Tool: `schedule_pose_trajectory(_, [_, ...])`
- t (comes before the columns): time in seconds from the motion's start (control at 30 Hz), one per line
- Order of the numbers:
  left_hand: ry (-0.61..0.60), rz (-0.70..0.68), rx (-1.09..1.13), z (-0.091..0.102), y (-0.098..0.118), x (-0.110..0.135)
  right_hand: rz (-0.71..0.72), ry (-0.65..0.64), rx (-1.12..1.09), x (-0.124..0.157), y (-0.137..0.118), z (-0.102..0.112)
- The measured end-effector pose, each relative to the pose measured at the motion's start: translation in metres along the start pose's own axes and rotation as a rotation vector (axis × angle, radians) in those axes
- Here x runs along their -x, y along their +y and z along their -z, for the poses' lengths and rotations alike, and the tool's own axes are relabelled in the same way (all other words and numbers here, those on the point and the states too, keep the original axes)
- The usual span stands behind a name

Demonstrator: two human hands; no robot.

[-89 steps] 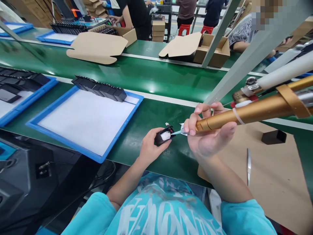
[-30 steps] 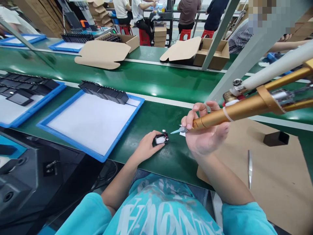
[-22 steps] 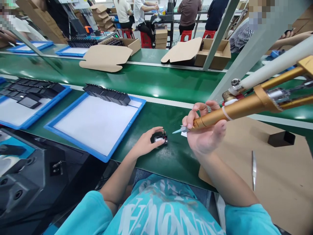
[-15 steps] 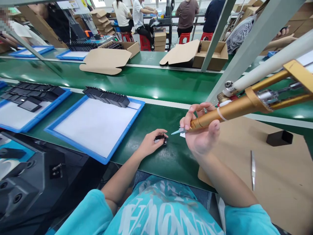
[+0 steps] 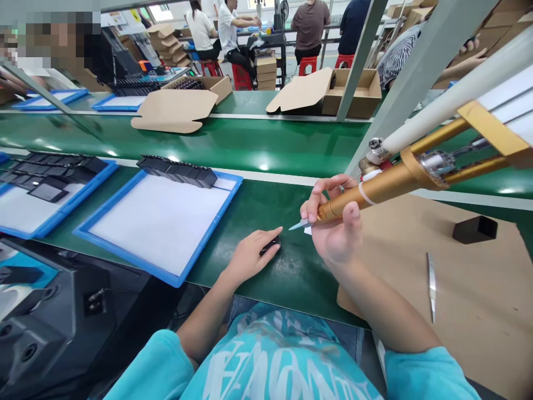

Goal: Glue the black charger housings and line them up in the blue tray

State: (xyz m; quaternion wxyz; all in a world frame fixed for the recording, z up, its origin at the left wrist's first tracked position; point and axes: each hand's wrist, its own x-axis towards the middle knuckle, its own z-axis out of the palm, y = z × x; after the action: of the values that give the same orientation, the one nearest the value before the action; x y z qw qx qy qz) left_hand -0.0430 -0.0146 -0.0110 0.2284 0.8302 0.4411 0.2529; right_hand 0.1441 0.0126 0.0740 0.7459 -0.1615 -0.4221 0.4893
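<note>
My left hand lies over a small black part on the green bench top, fingers curled down on it so most of it is hidden. My right hand is wrapped round a gold dispensing tool with a thin pale blue tip. The tip hangs a short way right of the black part, apart from it. A small white scrap lies on the bench under the tip.
A blue tray with a white liner holds a row of black parts at its far edge; another blue tray lies left. Brown cardboard at right carries a metal blade and black block. Other people work behind.
The black part was held up open with white inside, touched by the tool tip. My left hand has since laid it on the bench and covered it; the tip has drawn back.
</note>
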Motion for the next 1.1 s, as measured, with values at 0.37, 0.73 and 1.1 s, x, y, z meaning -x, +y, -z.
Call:
schedule_pose_trajectory(0.37, [-0.094,0.074,-0.196,-0.008,0.0,-0.001,-0.007,0.011,0.019,-0.002,0.0,0.0])
schedule_pose_trajectory(0.73, [0.048,0.553,1.055,-0.012,-0.003,0.0,0.004,0.104,0.065,-0.006,0.001,0.002])
schedule_pose_trajectory(1.1, [0.03,0.557,1.842,-0.01,0.018,0.006,0.019,0.121,0.062,-0.009,0.002,0.008])
